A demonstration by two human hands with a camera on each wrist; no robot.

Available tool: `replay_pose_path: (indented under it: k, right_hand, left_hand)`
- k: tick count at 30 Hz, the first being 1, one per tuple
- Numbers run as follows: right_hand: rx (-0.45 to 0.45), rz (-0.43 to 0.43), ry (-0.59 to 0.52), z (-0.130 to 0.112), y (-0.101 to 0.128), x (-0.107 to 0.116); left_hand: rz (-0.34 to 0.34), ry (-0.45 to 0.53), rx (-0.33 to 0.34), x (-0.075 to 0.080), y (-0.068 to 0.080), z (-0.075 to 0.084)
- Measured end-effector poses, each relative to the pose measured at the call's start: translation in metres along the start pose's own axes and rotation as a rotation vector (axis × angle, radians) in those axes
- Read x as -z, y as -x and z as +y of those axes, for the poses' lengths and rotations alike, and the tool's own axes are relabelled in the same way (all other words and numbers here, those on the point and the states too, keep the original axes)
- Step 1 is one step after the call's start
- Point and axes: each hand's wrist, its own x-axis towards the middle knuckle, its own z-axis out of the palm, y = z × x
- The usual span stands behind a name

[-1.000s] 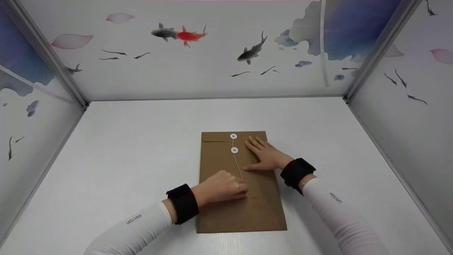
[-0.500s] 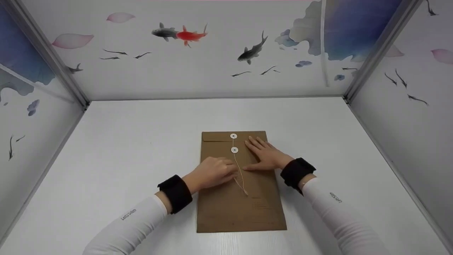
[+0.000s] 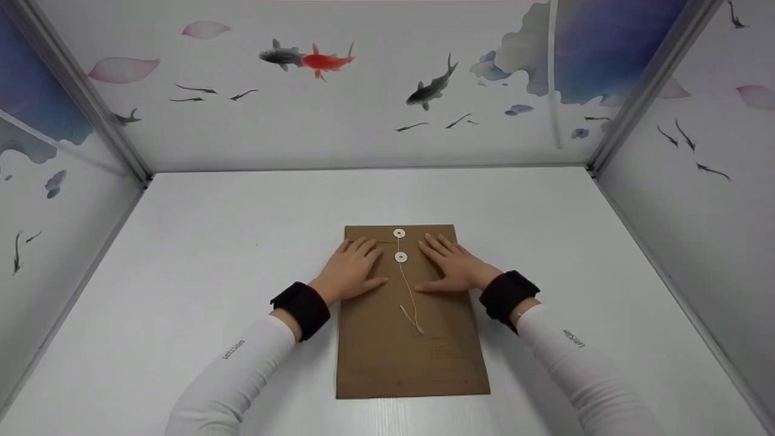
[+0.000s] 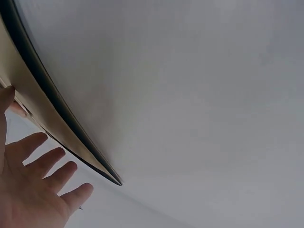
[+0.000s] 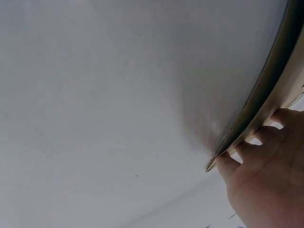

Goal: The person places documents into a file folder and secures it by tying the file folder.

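A brown kraft string-tie envelope [image 3: 375,363] lies flat on the white table, its flap at the far end. Two white paper buttons [image 3: 401,257] sit one above the other near the top, joined by a thin string [image 3: 410,290] whose loose end trails in a hook down the middle. My left hand [image 3: 351,269] rests with spread fingers on the upper left of the envelope; in the left wrist view the fingers are straight beside its edge. On the upper right, my right hand [image 3: 457,266] lies flat, fingers spread. Neither hand holds the string.
The white table [image 3: 242,242] surrounds the envelope. Panels printed with fish and petals [image 3: 363,133] stand at the back and both sides, with metal posts [image 3: 654,79] at the corners. A black band [image 3: 301,310] wraps each wrist.
My left hand has let go of the string end, moved up and left, and spread its fingers on the envelope. The string now lies loose. The right hand stays in place.
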Motion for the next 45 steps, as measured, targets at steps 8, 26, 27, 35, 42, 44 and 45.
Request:
replay_pose_path:
  k: [8,26,27,35,42,44,45]
  right_hand:
    - [-0.013,-0.001,0.000,-0.002,0.001,0.002]
    - [-0.032,-0.010,0.014,-0.003,0.000,0.004]
    - [-0.029,-0.006,0.014,-0.003,0.000,0.004]
    - [-0.031,0.046,0.032,-0.010,-0.002,0.008]
    - [0.005,0.148,0.043,-0.017,0.002,0.003]
    - [0.020,0.170,0.025,-0.019,0.004,0.002]
    - [0.026,0.175,0.010,-0.021,0.005,0.001]
  left_hand:
    - [-0.092,0.015,0.072,0.003,-0.010,-0.002]
    - [-0.126,0.126,0.090,0.005,-0.019,-0.009]
    - [-0.125,0.125,0.089,0.004,-0.019,-0.009]
    - [-0.127,0.089,0.082,0.004,-0.020,-0.012]
    - [-0.113,0.062,0.064,0.004,-0.020,-0.013]
    - [-0.111,0.060,0.060,0.004,-0.020,-0.013]
    - [-0.109,0.061,0.058,0.004,-0.019,-0.013]
